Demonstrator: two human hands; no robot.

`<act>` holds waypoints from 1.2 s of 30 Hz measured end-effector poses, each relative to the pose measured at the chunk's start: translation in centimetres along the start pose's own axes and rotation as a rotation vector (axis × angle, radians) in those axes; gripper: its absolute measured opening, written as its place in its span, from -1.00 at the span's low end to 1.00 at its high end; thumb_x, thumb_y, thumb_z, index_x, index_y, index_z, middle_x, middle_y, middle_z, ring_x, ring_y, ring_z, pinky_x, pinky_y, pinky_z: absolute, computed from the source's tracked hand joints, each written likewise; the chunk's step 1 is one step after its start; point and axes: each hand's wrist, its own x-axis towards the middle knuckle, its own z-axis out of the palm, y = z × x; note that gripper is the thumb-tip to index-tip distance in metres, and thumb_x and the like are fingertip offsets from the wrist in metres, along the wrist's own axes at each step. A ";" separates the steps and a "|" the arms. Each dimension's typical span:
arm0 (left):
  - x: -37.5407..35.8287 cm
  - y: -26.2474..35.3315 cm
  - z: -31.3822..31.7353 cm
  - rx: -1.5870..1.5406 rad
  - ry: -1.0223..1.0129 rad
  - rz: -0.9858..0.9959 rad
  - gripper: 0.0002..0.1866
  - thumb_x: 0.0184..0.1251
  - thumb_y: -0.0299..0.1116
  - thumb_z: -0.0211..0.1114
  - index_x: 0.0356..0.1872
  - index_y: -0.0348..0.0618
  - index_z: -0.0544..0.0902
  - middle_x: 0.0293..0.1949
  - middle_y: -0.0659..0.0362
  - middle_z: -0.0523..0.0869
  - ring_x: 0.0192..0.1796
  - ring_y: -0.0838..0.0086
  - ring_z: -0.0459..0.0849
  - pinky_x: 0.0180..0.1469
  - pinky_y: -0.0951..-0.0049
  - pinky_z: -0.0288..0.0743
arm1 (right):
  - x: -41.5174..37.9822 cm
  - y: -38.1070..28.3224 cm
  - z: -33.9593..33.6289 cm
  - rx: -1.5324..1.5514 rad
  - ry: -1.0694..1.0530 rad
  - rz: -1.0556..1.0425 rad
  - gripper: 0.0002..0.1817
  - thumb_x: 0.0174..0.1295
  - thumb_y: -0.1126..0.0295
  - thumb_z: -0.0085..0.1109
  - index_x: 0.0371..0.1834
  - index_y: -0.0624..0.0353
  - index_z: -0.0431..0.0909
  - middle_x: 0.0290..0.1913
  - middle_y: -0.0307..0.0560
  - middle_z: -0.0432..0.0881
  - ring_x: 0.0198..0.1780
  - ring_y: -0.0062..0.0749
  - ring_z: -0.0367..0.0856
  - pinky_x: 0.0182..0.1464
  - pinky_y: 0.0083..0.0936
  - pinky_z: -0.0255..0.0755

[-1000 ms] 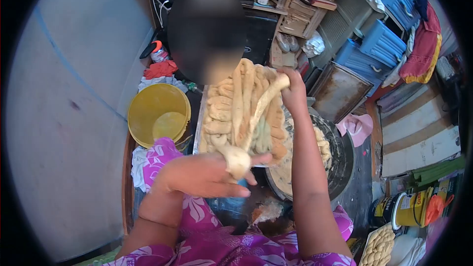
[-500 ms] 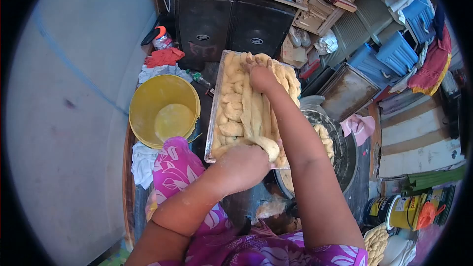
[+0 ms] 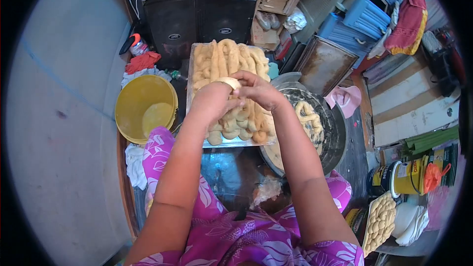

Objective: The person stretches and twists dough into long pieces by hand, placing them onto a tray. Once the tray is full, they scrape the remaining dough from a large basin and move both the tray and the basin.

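Note:
A metal tray in front of me is covered with pale braided and looped strips of dough. Over its middle, my left hand is closed on the lower end of a dough strip. My right hand meets it there, its fingers bent round the other side of that same piece. Both hands are close together, and the fingertips partly hide the dough between them. To the right of the tray, a large dark basin holds more dough.
A yellow bucket stands left of the tray. Black speakers are behind it. Blue plastic drawers, a framed panel and a pink cloth lie to the right. Another tray of dough is at the lower right.
My right hand has come back from the tray's far end, and my left hand has moved up from the near edge to meet it. The view has shifted.

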 end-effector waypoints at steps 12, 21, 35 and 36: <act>1.9 -3.1 -0.7 -1.781 0.325 0.326 -0.71 0.29 -0.54 0.06 0.03 -0.25 0.45 -0.02 0.09 0.54 -0.08 0.44 0.56 -0.03 0.46 0.51 | -4.1 5.0 -1.3 -0.722 0.463 -0.134 -0.42 -0.01 0.24 0.21 0.14 0.14 0.40 0.15 0.18 0.38 0.21 -0.03 0.32 0.21 -0.31 0.21; 1.9 -5.0 -3.0 -2.219 0.431 0.712 -0.46 0.10 -0.71 0.06 0.18 -0.18 0.35 0.13 -0.08 0.37 0.04 0.27 0.46 0.19 0.30 0.40 | -6.5 3.8 -3.7 0.364 0.328 -0.190 -0.71 0.21 0.24 0.09 -0.09 0.14 0.37 -0.24 -0.07 0.55 -0.23 -0.31 0.59 -0.02 -0.25 0.43; 4.0 -9.3 4.5 -0.180 0.227 -0.319 -0.56 -0.15 -0.50 0.20 -0.08 -0.25 0.59 0.14 -0.15 0.42 0.16 0.15 0.43 0.17 0.41 0.30 | -8.8 9.8 -6.6 -0.149 0.793 0.147 -0.59 0.01 0.38 0.18 -0.01 0.17 0.45 -0.21 -0.12 0.52 -0.18 -0.41 0.48 -0.07 -0.52 0.38; 3.7 -9.2 4.2 -0.001 0.196 -0.353 -0.57 -0.14 -0.49 0.22 -0.09 -0.21 0.60 0.18 -0.15 0.37 0.19 0.12 0.40 0.18 0.39 0.30 | -8.5 10.2 -6.7 -0.143 0.794 0.146 -0.59 0.01 0.38 0.18 -0.01 0.17 0.45 -0.21 -0.12 0.52 -0.18 -0.41 0.48 -0.07 -0.52 0.38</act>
